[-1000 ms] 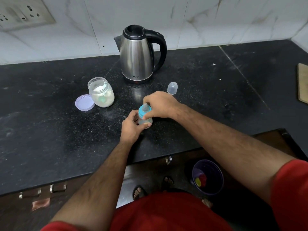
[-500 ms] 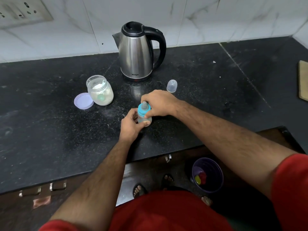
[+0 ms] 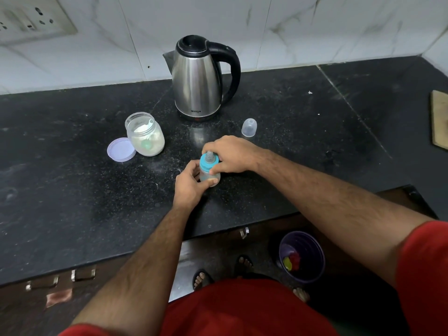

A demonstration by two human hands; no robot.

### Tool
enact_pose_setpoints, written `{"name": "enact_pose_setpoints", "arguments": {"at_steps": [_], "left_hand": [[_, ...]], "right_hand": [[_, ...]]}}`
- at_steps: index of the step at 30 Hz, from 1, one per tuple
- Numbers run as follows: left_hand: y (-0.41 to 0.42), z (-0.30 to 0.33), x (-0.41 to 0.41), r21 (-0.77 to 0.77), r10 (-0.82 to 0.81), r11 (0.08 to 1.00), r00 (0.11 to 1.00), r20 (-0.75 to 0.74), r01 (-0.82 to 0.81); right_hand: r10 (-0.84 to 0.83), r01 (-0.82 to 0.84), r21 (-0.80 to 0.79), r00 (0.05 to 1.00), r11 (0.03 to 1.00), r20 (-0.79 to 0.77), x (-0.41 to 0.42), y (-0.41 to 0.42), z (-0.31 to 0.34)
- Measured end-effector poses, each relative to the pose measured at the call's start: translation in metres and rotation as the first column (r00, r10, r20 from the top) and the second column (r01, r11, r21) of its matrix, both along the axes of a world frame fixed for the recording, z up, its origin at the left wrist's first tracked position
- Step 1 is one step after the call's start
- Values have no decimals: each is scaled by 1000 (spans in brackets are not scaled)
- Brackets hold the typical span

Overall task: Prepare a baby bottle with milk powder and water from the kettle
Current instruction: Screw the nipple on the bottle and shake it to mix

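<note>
A small clear baby bottle (image 3: 206, 176) with a blue collar and teat (image 3: 208, 162) stands on the black counter (image 3: 72, 190). My left hand (image 3: 191, 185) grips the bottle's body from the left. My right hand (image 3: 230, 155) grips the blue collar from the right, fingers curled round it. Behind them stands the steel kettle (image 3: 198, 78) with a black handle. To the left is the open jar of milk powder (image 3: 145, 134) with a scoop inside, its lilac lid (image 3: 121, 149) lying beside it. The bottle's clear cap (image 3: 249, 127) stands to the right of the kettle.
A wooden board (image 3: 440, 120) lies at the counter's right edge. A wall socket (image 3: 31, 18) is at the upper left. Below the counter's front edge stands a purple bin (image 3: 301, 255) on the floor, by my sandalled feet (image 3: 201, 278).
Both hands stay on the bottle; my right hand's fingers have shifted slightly round the blue collar. The view has moved a little.
</note>
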State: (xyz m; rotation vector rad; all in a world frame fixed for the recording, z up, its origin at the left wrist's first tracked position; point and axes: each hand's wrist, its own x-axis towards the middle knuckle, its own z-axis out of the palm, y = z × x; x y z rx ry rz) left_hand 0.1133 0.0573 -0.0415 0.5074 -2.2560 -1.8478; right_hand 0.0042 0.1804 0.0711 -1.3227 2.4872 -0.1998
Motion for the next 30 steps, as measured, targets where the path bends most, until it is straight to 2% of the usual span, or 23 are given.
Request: {"name": "enact_pose_setpoints", "arguments": {"at_steps": [5, 7, 9, 12, 16, 18, 22, 24, 26, 30], "left_hand": [[3, 0, 1, -8, 9, 1000, 1000, -22, -9], [3, 0, 1, -12, 1, 1000, 1000, -15, -1], [2, 0, 1, -18, 2, 1000, 1000, -11, -2], [1, 2, 1, -40, 3, 999, 1000, -1, -3], [2, 1, 1, -55, 5, 998, 1000, 8, -5], [3, 1, 2, -62, 14, 998, 1000, 1, -14], [4, -2, 3, -101, 16, 995, 1000, 1, -16], [4, -1, 3, -128, 21, 992, 1000, 8, -20], [5, 0, 3, -124, 30, 992, 1000, 2, -30], [5, -2, 2, -108, 34, 993, 999, -20, -36]], "right_hand": [[-160, 146, -156, 984, 977, -80, 19, 4, -21], [-208, 198, -165, 977, 966, -45, 22, 2, -25], [-182, 181, -122, 983, 976, -1, 15, 0, -18], [-31, 31, 0, 999, 1000, 24, 1, 0, -3], [14, -10, -36, 995, 999, 95, -2, 0, -5], [-21, 27, -81, 996, 996, 85, 2, 3, -10], [-168, 153, -197, 984, 968, -63, 20, 4, -32], [-236, 217, -219, 969, 951, -67, 27, 1, -36], [-239, 231, -180, 971, 956, -19, 23, -1, -29], [-65, 66, -30, 998, 997, 19, 6, 1, -7]]}}
